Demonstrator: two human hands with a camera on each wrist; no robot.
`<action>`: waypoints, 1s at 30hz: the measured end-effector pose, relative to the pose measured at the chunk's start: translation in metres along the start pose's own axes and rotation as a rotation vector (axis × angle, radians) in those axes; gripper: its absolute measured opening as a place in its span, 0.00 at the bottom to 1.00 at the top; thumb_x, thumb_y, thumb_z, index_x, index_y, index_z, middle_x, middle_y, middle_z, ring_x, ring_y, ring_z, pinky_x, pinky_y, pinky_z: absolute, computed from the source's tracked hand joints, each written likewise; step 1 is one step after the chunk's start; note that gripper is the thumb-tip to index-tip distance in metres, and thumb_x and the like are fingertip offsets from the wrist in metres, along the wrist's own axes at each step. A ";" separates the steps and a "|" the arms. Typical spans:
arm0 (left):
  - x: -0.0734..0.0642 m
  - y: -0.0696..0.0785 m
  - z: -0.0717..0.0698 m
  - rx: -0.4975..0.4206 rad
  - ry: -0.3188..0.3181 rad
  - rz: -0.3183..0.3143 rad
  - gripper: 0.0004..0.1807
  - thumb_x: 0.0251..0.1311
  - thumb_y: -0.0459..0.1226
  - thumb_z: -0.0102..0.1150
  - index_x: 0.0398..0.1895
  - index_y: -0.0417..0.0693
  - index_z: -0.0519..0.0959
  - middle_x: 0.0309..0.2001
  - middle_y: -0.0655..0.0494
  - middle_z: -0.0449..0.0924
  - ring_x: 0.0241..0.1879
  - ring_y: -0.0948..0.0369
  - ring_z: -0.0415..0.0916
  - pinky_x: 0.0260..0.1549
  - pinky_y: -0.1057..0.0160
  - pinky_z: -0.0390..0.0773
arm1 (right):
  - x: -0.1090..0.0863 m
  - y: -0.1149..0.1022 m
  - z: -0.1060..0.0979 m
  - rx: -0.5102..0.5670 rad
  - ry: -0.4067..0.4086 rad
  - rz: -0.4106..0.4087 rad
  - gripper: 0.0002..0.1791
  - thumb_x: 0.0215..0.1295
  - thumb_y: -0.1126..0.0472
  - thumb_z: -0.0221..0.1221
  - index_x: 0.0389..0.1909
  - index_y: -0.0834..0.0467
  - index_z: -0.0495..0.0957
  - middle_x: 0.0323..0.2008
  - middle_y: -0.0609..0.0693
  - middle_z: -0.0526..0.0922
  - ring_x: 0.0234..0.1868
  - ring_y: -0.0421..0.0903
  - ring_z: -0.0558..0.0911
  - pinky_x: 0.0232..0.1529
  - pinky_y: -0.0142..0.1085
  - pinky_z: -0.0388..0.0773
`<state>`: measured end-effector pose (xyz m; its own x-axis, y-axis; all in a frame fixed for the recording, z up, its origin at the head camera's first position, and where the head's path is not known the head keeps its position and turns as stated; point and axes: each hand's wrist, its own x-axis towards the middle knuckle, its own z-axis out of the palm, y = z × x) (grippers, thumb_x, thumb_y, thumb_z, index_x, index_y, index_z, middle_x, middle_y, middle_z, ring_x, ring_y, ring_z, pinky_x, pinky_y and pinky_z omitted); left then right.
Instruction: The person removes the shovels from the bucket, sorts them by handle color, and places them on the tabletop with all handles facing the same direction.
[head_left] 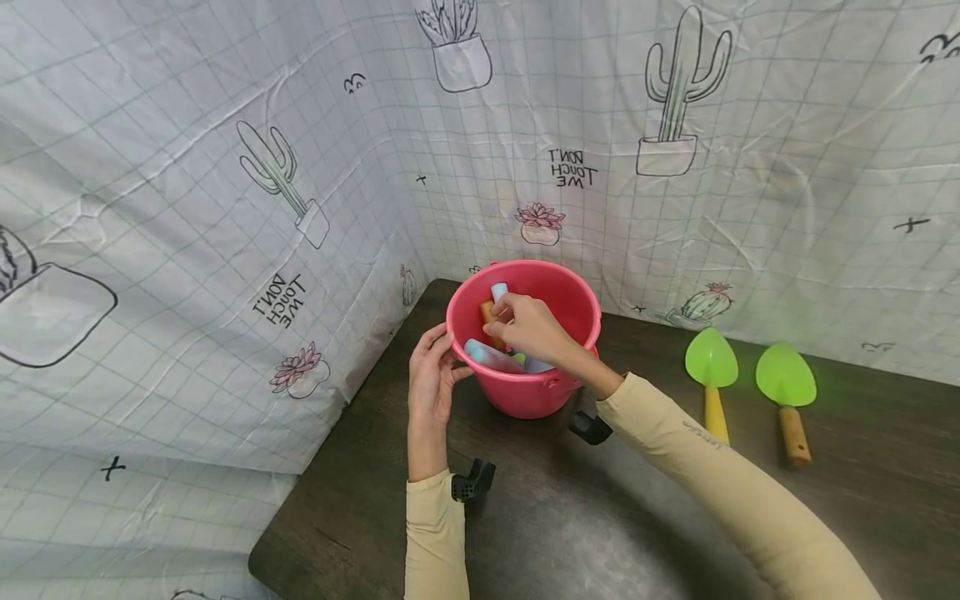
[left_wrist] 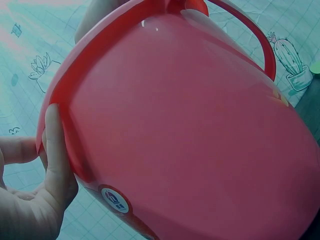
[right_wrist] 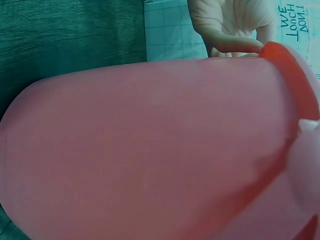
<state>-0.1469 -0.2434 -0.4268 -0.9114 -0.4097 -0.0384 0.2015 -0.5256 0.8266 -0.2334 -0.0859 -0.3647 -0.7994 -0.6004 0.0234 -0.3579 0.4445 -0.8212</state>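
A pink bucket (head_left: 525, 396) stands upright on the dark table. At its left rim my left hand (head_left: 431, 375) grips the edge, with the thumb outside; the left wrist view shows the left hand (left_wrist: 35, 200) and the rim between its fingers. My right hand (head_left: 536, 329) reaches over the near rim into the bucket, fingers bent. By its fingertips are an upright light blue stick (head_left: 498, 290) and an orange piece (head_left: 487, 312); whether the fingers pinch either one is unclear. Below lies a thick pale stick with a light blue end (head_left: 480, 353), beside a lime green piece (head_left: 519, 358).
Two small shovels lie to the bucket's right, one green with a yellow handle (head_left: 715, 412), the other green with a wooden handle (head_left: 793, 433). White grid-patterned cloth (head_left: 480, 158) hangs behind and to the left. The bucket's handle (left_wrist: 267, 45) shows in the left wrist view.
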 end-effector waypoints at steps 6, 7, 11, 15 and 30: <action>-0.001 0.000 0.002 -0.035 -0.016 0.012 0.08 0.74 0.28 0.50 0.52 0.37 0.74 0.42 0.45 0.80 0.30 0.62 0.82 0.21 0.66 0.85 | 0.003 0.001 -0.001 0.002 -0.006 0.011 0.24 0.69 0.59 0.64 0.59 0.69 0.76 0.54 0.63 0.83 0.52 0.57 0.83 0.48 0.46 0.85; -0.001 0.000 0.002 -0.033 -0.015 0.012 0.08 0.74 0.28 0.50 0.52 0.37 0.74 0.42 0.45 0.80 0.30 0.62 0.82 0.21 0.66 0.85 | 0.004 0.002 -0.001 0.000 -0.008 0.012 0.24 0.69 0.59 0.63 0.59 0.69 0.76 0.54 0.63 0.83 0.53 0.57 0.83 0.48 0.47 0.85; -0.001 0.000 0.003 -0.025 -0.013 0.011 0.10 0.74 0.28 0.51 0.54 0.35 0.73 0.43 0.44 0.80 0.30 0.62 0.82 0.22 0.66 0.85 | 0.006 0.004 -0.001 0.004 -0.012 0.022 0.25 0.68 0.59 0.64 0.61 0.69 0.74 0.54 0.63 0.83 0.55 0.58 0.82 0.49 0.47 0.85; -0.001 -0.001 0.002 -0.018 -0.007 0.009 0.11 0.75 0.29 0.51 0.55 0.34 0.73 0.44 0.43 0.81 0.31 0.62 0.82 0.22 0.66 0.85 | 0.008 0.006 0.000 0.010 -0.017 0.032 0.27 0.67 0.59 0.65 0.61 0.70 0.73 0.54 0.63 0.83 0.55 0.58 0.81 0.48 0.47 0.85; 0.000 -0.002 0.004 -0.024 0.001 0.012 0.09 0.74 0.28 0.50 0.53 0.37 0.73 0.45 0.43 0.79 0.31 0.61 0.81 0.22 0.66 0.85 | 0.013 0.006 0.004 0.026 -0.022 0.055 0.28 0.64 0.60 0.66 0.62 0.69 0.72 0.51 0.62 0.83 0.44 0.55 0.84 0.38 0.39 0.86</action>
<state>-0.1491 -0.2396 -0.4268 -0.9086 -0.4166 -0.0295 0.2205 -0.5385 0.8133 -0.2441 -0.0936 -0.3720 -0.8068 -0.5899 -0.0342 -0.3009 0.4600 -0.8354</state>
